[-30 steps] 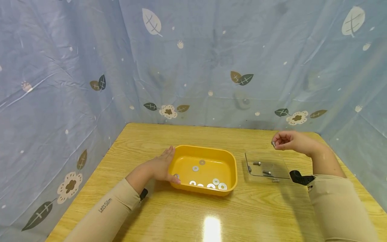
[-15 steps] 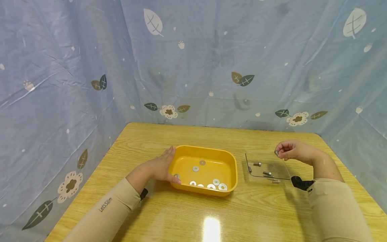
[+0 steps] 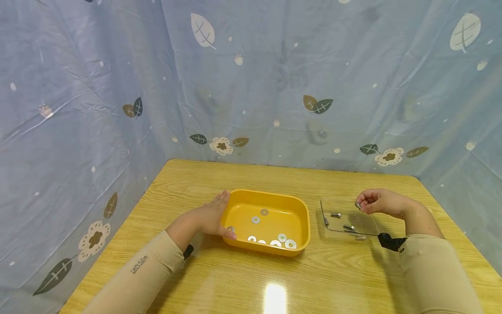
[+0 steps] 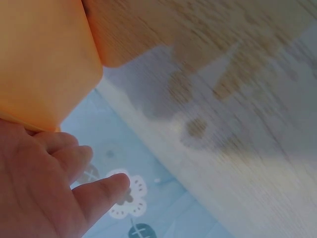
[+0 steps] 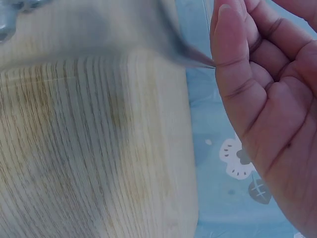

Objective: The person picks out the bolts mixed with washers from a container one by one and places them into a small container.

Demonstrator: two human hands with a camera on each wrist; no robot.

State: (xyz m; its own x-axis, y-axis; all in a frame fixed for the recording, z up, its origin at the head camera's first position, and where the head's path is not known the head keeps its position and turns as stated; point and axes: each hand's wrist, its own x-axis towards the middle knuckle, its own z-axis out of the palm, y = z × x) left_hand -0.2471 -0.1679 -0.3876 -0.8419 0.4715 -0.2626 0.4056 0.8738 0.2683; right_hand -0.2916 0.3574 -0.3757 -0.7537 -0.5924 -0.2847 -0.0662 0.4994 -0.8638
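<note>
A yellow plastic tray [image 3: 270,197] stands on the wooden table, with several flat metal washers [image 3: 290,244] on its floor. My left hand [image 3: 208,220] rests against its left end, the thumb over the front-left corner and the fingers along the outside. In the left wrist view the fingers [image 4: 101,198] lie extended beside the tray wall. My right hand [image 3: 388,203] pinches a small metal screw [image 3: 358,205] between thumb and fingertips, over the back right of a clear plastic box [image 3: 337,230]. Several screws [image 3: 336,215] lie in that box. The right wrist view does not show the pinched screw.
A blue patterned curtain [image 3: 259,87] hangs behind the table [image 3: 235,279] and along both sides. The clear box stands right of the tray, a narrow gap between them. A black wrist strap [image 3: 390,242] is close to the box's front-right corner.
My right hand has come down toward the clear box's back-right part, still pinching the screw. The left hand and the tray have stayed in place; the head view has shifted slightly.
</note>
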